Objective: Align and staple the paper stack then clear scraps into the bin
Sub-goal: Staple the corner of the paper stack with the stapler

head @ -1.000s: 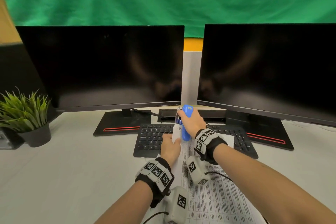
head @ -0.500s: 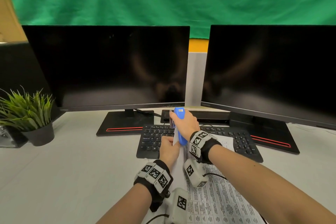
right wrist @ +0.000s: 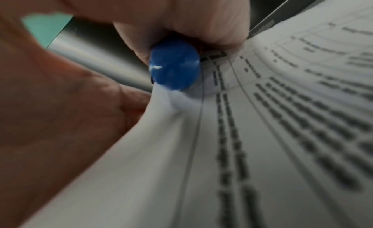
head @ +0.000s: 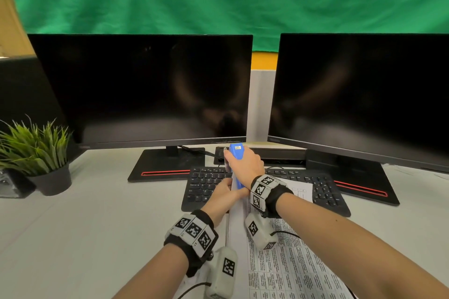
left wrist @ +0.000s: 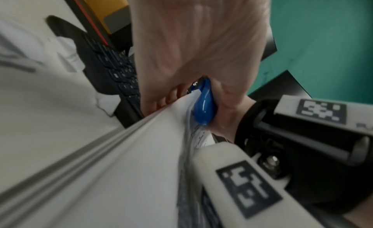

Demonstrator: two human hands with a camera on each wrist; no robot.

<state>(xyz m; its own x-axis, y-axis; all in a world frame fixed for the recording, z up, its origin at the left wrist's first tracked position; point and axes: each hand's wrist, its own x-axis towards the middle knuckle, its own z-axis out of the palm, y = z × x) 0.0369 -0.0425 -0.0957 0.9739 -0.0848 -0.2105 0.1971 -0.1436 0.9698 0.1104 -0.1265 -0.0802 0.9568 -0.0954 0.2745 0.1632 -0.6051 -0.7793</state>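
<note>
Right hand [head: 246,165] is wrapped tight round the blue plastic stapler [head: 236,153], long axis pointing away twd the monitors. Left hand [head: 224,195] pinches the far-left corner of the printed white paper stack [head: 286,269], w/ that corner inside the stapler mouth, over the black keyboard [head: 206,184]. Prob squeeze next.

black wristbands [head: 192,238] with white checker-marked tags, white cabled camera pods [head: 258,230]
</note>
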